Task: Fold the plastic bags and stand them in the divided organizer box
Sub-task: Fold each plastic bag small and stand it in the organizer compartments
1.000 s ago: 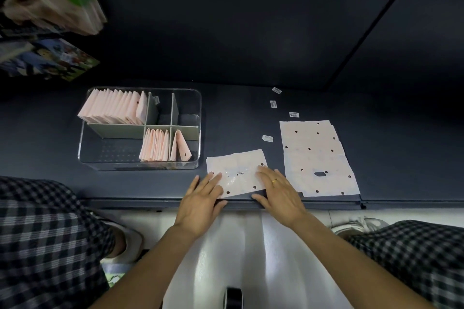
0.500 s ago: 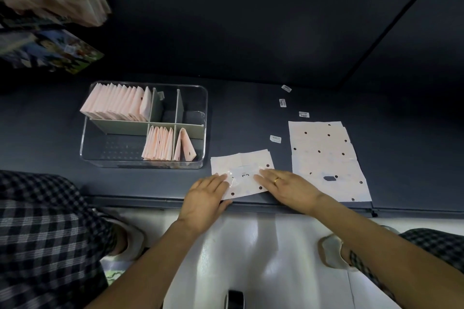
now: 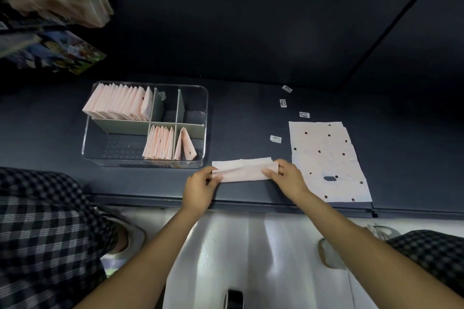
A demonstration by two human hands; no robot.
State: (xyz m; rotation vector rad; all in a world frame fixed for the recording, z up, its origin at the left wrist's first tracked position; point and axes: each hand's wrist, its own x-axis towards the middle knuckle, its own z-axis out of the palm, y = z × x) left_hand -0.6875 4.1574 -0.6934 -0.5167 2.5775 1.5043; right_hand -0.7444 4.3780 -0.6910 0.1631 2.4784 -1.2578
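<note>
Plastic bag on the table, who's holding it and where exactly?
Both hands pinch the folded bag by its short ends: left hand the left end, right hand the right.

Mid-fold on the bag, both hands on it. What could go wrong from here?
1. The folded bag is held only at its ends, by the left hand and the right hand; the slick layers could spring open or skew before the next fold.
2. It lies near the table's front edge and could slip off.
3. In the organizer box, the lone bag in the near right compartment already leans; adding another may topple it.
</note>
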